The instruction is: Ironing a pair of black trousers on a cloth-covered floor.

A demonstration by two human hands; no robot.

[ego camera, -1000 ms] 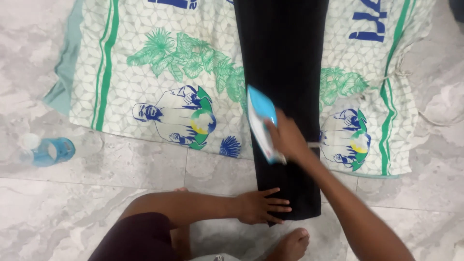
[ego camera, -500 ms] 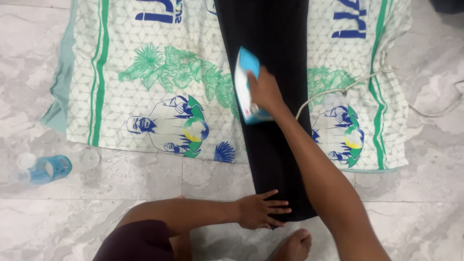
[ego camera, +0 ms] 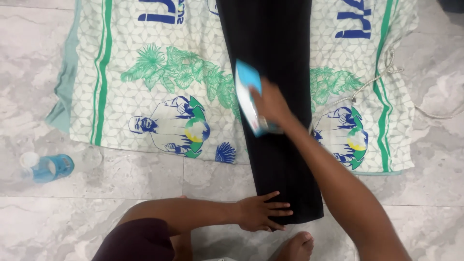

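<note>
Right hand (ego camera: 270, 104): fingers closed around blue-and-white iron (ego camera: 249, 96), on black trouser leg (ego camera: 275, 58).
Left hand (ego camera: 261, 212): fingers spread flat, pressed on near hem.

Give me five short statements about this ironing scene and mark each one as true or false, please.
1. The right hand holds a blue and white electric iron on the long black cloth. True.
2. The left hand is lifted in the air. False: it lies flat on the near end of the black cloth.
3. The black cloth lies over a white sheet printed with green leaves and stripes. True.
4. A clear plastic bottle with a blue label stands upright on the sheet. False: it lies on its side on the grey marble floor, left of the sheet.
5. The iron's cord trails off to the left. False: it runs to the right.
</note>
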